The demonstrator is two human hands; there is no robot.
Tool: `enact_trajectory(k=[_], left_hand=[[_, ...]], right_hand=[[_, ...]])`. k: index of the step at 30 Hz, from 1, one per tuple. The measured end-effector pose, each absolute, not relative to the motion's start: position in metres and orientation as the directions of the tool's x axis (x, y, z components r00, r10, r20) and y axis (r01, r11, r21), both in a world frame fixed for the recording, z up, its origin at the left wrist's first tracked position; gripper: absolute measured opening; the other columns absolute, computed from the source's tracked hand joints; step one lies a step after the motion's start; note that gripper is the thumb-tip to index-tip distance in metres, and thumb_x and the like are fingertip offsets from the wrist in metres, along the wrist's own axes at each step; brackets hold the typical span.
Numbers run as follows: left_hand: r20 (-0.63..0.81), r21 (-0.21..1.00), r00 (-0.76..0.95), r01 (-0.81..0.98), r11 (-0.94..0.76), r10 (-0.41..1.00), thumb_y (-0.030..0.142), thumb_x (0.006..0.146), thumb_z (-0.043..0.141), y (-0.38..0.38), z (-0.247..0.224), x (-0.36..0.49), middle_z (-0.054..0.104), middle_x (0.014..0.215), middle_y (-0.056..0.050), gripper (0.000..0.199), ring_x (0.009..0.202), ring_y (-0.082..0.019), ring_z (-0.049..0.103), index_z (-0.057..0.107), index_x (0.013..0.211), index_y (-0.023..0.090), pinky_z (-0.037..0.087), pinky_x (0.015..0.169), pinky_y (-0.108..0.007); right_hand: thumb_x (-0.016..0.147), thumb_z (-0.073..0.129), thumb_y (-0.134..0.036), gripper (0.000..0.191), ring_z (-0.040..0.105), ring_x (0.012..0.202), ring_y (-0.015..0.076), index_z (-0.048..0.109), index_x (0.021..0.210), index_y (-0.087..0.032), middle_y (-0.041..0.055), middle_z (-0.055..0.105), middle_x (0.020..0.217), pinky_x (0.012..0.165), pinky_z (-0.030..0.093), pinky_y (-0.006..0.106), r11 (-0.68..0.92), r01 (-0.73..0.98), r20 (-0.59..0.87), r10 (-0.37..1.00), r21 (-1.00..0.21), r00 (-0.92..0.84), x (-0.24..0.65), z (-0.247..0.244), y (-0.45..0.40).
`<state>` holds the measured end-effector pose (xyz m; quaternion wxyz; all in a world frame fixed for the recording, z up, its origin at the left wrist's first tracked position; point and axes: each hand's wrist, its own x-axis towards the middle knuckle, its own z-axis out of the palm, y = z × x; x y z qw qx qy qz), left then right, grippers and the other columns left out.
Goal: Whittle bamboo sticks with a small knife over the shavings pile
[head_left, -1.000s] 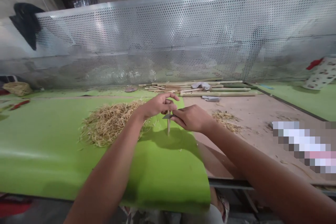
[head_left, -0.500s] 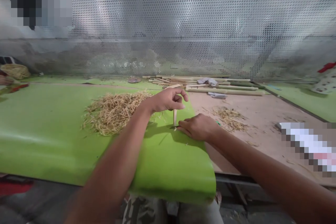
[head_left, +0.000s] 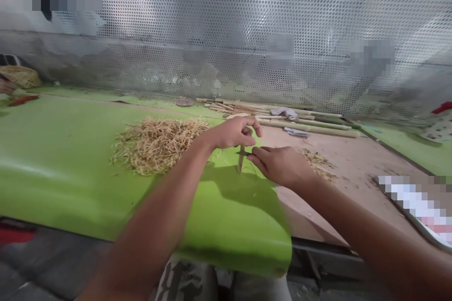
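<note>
My left hand [head_left: 236, 132] is closed on the top of a short, pale bamboo strip [head_left: 240, 165]. The strip stands nearly upright, its lower end on the green mat [head_left: 233, 230]. In my right hand [head_left: 282, 163] is a small knife [head_left: 242, 153], its handle mostly hidden by the fingers. The dark blade points left and lies against the strip or just in front of it, a little below the left hand. Left of the strip, a big heap of straw-coloured shavings [head_left: 160, 146] lies on the mat, partly behind my left wrist.
Bamboo sticks [head_left: 328, 130] and crumpled paper [head_left: 284, 113] lie at the back before a perforated metal screen [head_left: 226, 19]. Loose shavings [head_left: 319, 162] are scattered on the brown board to the right. At far left, another person's hand is beside a woven basket [head_left: 21, 76].
My right hand has risen with the knife, bringing the blade from the strip's foot up towards my left hand. The left hand still holds the strip. The view has shifted slightly.
</note>
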<state>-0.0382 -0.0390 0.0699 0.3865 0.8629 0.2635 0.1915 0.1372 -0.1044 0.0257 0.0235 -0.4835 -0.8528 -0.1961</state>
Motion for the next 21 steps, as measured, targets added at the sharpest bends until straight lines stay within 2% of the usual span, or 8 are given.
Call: enact_trajectory(k=[4, 6, 9, 16, 21], left_hand=[[0.142, 0.749, 0.76, 0.337, -0.571, 0.634, 0.024, 0.075, 0.054, -0.042, 0.07, -0.036, 0.04, 0.063, 0.003, 0.019, 0.051, -0.007, 0.034, 0.057, 0.093, 0.017, 0.027, 0.051, -0.024], [0.143, 0.738, 0.751, 0.353, -0.575, 0.645, 0.024, 0.075, 0.054, -0.043, 0.07, -0.034, 0.041, 0.064, 0.003, 0.019, 0.052, -0.007, 0.035, 0.058, 0.092, 0.017, 0.027, 0.051, -0.024], [0.157, 0.726, 0.741, 0.362, -0.585, 0.652, 0.024, 0.075, 0.054, -0.042, 0.07, -0.032, 0.043, 0.066, 0.001, 0.017, 0.053, -0.008, 0.037, 0.058, 0.09, 0.017, 0.028, 0.052, -0.025], [0.196, 0.71, 0.746, 0.339, -0.617, 0.636, 0.029, 0.078, 0.052, -0.04, 0.065, -0.03, 0.05, 0.072, -0.001, 0.018, 0.058, -0.009, 0.042, 0.059, 0.09, 0.017, 0.032, 0.057, -0.026], [0.175, 0.719, 0.776, 0.32, -0.617, 0.606, 0.042, 0.082, 0.05, -0.047, 0.062, -0.022, 0.058, 0.09, -0.005, 0.03, 0.073, -0.012, 0.051, 0.057, 0.096, 0.017, 0.04, 0.068, -0.029]], right_hand=[[0.099, 0.021, -0.043, 0.045, 0.056, 0.053, 0.0139, 0.06, 0.098, -0.021, 0.0052, 0.068, 0.075, 0.048, 0.024, 0.024, 0.463, 0.834, 0.007, 0.873, 0.302, -0.487, 0.137, 0.008, -0.108], [0.099, 0.022, -0.042, 0.042, 0.059, 0.057, 0.0153, 0.059, 0.099, -0.021, 0.0056, 0.068, 0.078, 0.048, 0.027, 0.024, 0.457, 0.838, -0.043, 0.884, 0.298, -0.466, 0.139, 0.0, -0.107], [0.099, 0.023, -0.041, 0.041, 0.06, 0.059, 0.0168, 0.058, 0.101, -0.019, 0.0077, 0.068, 0.081, 0.049, 0.029, 0.026, 0.464, 0.833, -0.031, 0.878, 0.3, -0.478, 0.144, -0.001, -0.105], [0.099, 0.024, -0.035, 0.04, 0.056, 0.058, 0.0136, 0.06, 0.097, -0.017, 0.0074, 0.065, 0.077, 0.05, 0.024, 0.025, 0.574, 0.757, 0.032, 0.79, 0.312, -0.612, 0.155, 0.007, -0.1], [0.099, 0.024, -0.035, 0.038, 0.052, 0.048, 0.0116, 0.055, 0.115, -0.019, 0.0061, 0.065, 0.074, 0.045, 0.022, 0.023, 0.588, 0.728, -0.065, 0.792, 0.352, -0.607, 0.159, 0.006, -0.095]])
